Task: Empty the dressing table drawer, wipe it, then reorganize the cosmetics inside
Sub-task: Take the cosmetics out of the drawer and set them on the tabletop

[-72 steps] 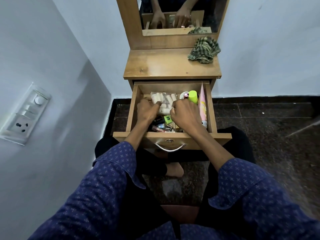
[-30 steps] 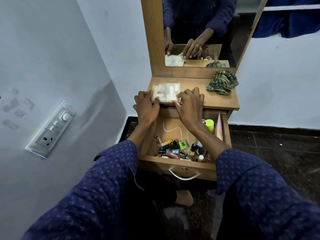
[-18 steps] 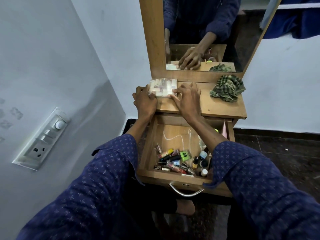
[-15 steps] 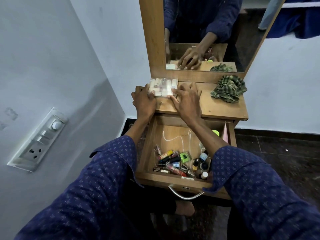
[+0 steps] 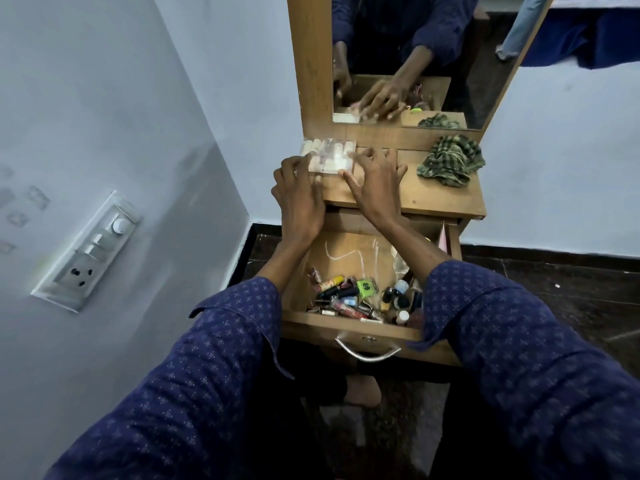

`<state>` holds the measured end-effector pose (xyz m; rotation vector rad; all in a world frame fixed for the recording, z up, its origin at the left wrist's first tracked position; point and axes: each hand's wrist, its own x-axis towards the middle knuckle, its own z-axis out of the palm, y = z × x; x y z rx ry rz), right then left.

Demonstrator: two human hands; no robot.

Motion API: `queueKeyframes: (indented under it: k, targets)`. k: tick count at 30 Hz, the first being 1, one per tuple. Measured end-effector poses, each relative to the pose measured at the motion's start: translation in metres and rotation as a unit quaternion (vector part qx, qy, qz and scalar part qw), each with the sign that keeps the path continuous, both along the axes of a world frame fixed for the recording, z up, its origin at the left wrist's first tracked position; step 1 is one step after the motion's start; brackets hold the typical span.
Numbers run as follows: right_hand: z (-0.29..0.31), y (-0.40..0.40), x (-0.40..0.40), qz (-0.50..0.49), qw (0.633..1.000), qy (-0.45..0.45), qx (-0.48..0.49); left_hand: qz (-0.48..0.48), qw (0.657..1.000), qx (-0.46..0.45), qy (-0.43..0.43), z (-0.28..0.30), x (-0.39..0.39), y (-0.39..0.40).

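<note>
A clear plastic case of small pale tubes (image 5: pixel 329 155) lies on the back left of the wooden dressing table top (image 5: pixel 433 199). My left hand (image 5: pixel 299 199) curls its fingers round the case's left edge. My right hand (image 5: pixel 375 181) lies spread on the top, thumb touching the case's front right corner. Below, the drawer (image 5: pixel 311 322) stands pulled out. Several small cosmetics (image 5: pixel 349 296) are heaped at its front, and a pink tube (image 5: pixel 443 237) leans on its right wall. A green checked cloth (image 5: pixel 450 161) sits crumpled on the top at the right.
A mirror (image 5: pixel 450 46) in a wooden frame rises behind the table top and reflects my hands. A switchboard (image 5: pixel 90 251) is fixed to the white wall at the left. The drawer's metal handle (image 5: pixel 369 351) points at my knees. Dark floor lies to the right.
Both hands lifted the clear case out of the drawer and set it on the back left of the table top. My right hand's fingers have now spread off the case.
</note>
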<state>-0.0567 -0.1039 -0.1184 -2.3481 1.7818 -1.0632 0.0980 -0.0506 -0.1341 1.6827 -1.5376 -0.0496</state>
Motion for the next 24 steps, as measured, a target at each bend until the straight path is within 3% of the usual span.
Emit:
queueKeyframes:
  k: [2,5,11,16,20,24]
  targets:
    - [0.003,0.02,-0.004,-0.001,0.999,-0.033,-0.016,-0.073,0.997,-0.021,0.028,0.0,-0.008,0.019]
    - [-0.001,0.059,-0.014,0.033,0.996,-0.081,-0.022,-0.157,0.987,0.018,0.019,-0.005,-0.016,0.048]
    - [-0.035,0.136,-0.03,0.047,0.991,-0.114,0.053,-0.204,0.967,0.141,-0.062,-0.024,-0.009,0.095]
    - [-0.045,0.144,-0.026,0.071,0.988,-0.062,0.125,-0.169,0.967,0.182,-0.058,-0.028,0.013,0.101]
    - [-0.052,0.147,-0.03,0.142,0.963,-0.005,0.229,-0.168,0.951,0.244,-0.085,-0.032,0.017,0.104]
    - [-0.057,0.146,-0.03,0.137,0.956,0.106,0.238,-0.182,0.931,0.253,-0.19,-0.029,0.008,0.105]
